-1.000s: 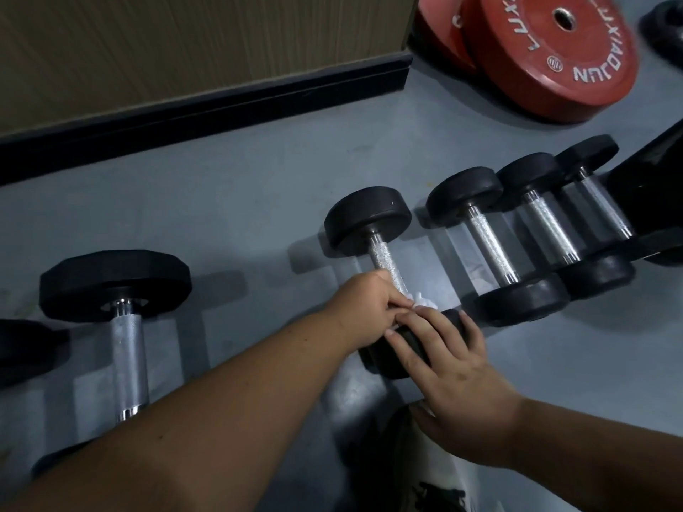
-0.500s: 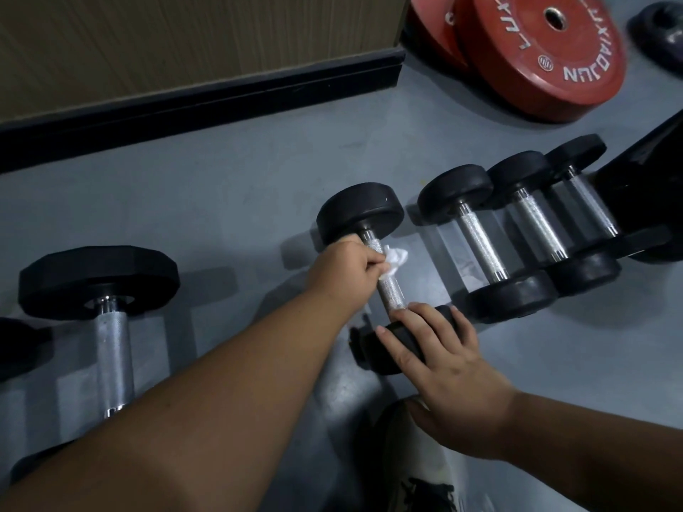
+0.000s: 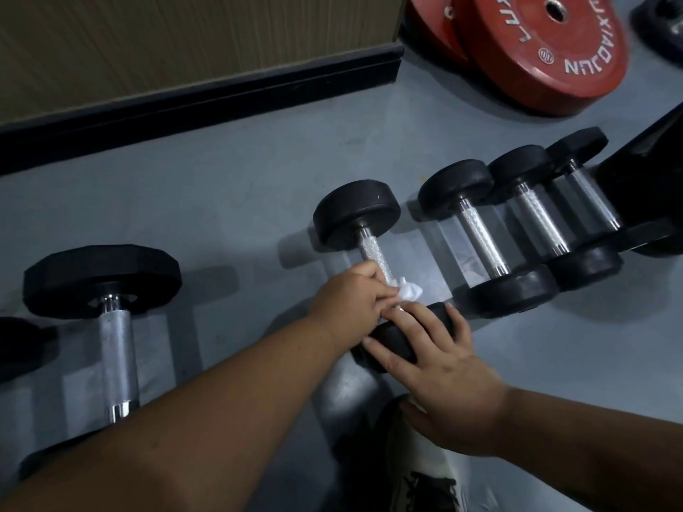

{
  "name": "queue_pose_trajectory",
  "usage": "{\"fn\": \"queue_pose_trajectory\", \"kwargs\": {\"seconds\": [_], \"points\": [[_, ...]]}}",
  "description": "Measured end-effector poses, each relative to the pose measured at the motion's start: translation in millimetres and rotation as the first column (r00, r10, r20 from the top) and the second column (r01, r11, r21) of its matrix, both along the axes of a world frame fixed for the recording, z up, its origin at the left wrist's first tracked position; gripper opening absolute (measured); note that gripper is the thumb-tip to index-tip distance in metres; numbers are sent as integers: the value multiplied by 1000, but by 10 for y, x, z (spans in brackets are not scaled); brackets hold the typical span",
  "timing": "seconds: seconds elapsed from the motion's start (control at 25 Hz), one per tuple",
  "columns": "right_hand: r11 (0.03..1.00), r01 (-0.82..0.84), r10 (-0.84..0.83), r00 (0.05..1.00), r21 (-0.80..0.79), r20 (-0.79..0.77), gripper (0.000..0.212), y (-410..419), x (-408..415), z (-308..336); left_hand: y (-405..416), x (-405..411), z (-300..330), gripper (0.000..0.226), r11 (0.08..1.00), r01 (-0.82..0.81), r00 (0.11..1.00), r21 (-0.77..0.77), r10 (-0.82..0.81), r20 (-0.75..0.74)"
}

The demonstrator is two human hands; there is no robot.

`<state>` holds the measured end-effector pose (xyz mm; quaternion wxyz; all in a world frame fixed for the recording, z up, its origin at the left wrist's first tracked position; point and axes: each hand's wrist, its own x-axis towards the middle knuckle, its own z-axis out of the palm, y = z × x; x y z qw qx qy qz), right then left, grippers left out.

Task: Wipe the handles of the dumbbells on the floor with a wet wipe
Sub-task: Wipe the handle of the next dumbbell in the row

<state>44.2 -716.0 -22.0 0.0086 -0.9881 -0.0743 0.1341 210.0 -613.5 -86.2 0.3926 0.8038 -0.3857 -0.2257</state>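
A black dumbbell [image 3: 356,214] with a knurled steel handle [image 3: 375,253] lies on the grey floor in the middle. My left hand [image 3: 347,303] is closed around the near end of that handle, holding a white wet wipe [image 3: 520,290] that bunches out to the right. My right hand [image 3: 439,367] lies flat over the dumbbell's near black head [image 3: 388,341], fingers spread. To the right, three more dumbbells [image 3: 480,234] lie side by side. A bigger dumbbell [image 3: 114,341] rests at the left, its near end hidden by my forearm.
Red weight plates [image 3: 543,49] lean at the top right. A black base [image 3: 646,168] stands by the right edge. A wooden wall with black skirting [image 3: 199,94] runs along the back. My shoe [image 3: 417,471] is at the bottom.
My left hand slid with the wipe from the far end of the handle back down to its near end. The right hand stayed on the near head.
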Motion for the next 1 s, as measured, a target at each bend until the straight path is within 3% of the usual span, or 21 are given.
{"fn": "queue_pose_trajectory", "kwargs": {"seconds": [0.16, 0.44, 0.6, 0.72, 0.84, 1.0], "points": [[1000, -11, 11, 1000, 4, 8, 94, 19, 19, 18, 85, 34, 43, 17, 997, 69, 998, 31, -69, 6], [1000, 8, -9, 1000, 24, 21, 92, 12, 11, 21, -139, 259, 80, 15, 951, -308, 946, -26, 309, 94], [999, 13, -14, 999, 34, 46, 93, 17, -3, 1, -242, 275, 91, 17, 926, -377, 921, -4, 375, 103], [998, 23, -27, 996, 52, 82, 84, -21, -16, -13, -214, 206, 38, 16, 937, -343, 934, -64, 347, 88], [997, 21, -31, 991, 79, 132, 75, -43, -12, -71, -152, 98, -12, 13, 975, -213, 975, -64, 216, 54], [992, 34, -55, 983, 119, 172, 71, -7, 11, -108, -30, -62, 15, 11, 993, -109, 991, -48, 104, -85]]}}
